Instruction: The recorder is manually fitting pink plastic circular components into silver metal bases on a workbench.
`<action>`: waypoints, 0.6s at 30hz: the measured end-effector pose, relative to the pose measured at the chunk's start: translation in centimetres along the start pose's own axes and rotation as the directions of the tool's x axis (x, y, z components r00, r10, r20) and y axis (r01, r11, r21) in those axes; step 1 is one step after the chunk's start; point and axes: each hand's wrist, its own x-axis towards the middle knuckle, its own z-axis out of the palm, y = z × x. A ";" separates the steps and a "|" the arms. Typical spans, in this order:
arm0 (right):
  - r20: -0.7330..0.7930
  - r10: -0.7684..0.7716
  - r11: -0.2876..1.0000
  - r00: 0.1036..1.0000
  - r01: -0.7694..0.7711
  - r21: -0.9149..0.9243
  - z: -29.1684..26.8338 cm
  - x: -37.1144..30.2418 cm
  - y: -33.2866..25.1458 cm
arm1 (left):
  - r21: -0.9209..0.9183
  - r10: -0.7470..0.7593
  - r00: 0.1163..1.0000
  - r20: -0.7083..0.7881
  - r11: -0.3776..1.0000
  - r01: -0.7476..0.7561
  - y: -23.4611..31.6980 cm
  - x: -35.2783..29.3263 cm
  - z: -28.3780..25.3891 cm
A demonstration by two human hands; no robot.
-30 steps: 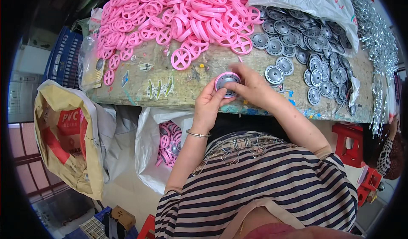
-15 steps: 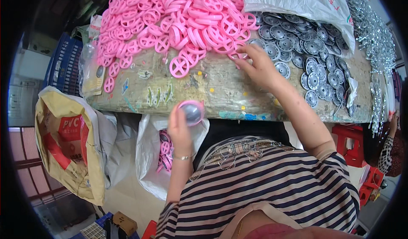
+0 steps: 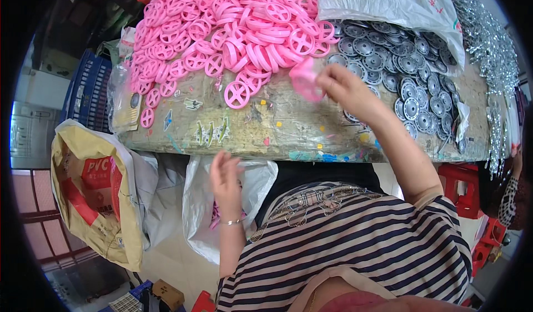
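Note:
Above the worktable my right hand (image 3: pixel 351 92) pinches a pink spoked wheel (image 3: pixel 307 83), which is smeared by motion. My left hand (image 3: pixel 226 180) hangs over the mouth of a white plastic bag (image 3: pixel 197 223) below the table's front edge. Its fingers are apart with nothing visible in them. Inside that bag lie pink pieces (image 3: pixel 215 216), partly hidden behind my left wrist. A large heap of pink wheels (image 3: pixel 258 34) covers the far left and middle of the table. Right of it, beside my right hand, spread many grey round discs (image 3: pixel 411 107).
The wooden worktable (image 3: pixel 266 134) has scattered stickers and paint flecks. A white plastic sack (image 3: pixel 388 6) lies over the far discs. Silver tinsel (image 3: pixel 491 73) hangs at right. An open tan sack (image 3: pixel 130 223) stands at left, near a blue crate (image 3: pixel 86 87). Red stools (image 3: pixel 463 187) stand at right.
The pink wheel with a grey disc has left my left hand, whose fingers have spread over the bag. My right hand has drawn a pink wheel away from the heap's edge, toward me.

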 end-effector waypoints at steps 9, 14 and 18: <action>-0.156 -0.134 0.944 0.979 0.078 -0.321 -0.3 -2.3 3.1 | -0.314 -0.163 0.819 0.550 0.868 0.384 3.0 3.6 11.5; -0.108 -0.558 0.441 0.823 0.184 -0.878 -5.0 2.4 6.3 | -0.367 -0.264 0.799 0.540 0.781 0.506 2.9 3.9 12.4; -0.005 -0.421 0.431 0.907 0.196 -0.881 -4.0 3.2 7.2 | -0.421 -0.210 0.803 0.559 0.762 0.492 1.8 3.5 12.1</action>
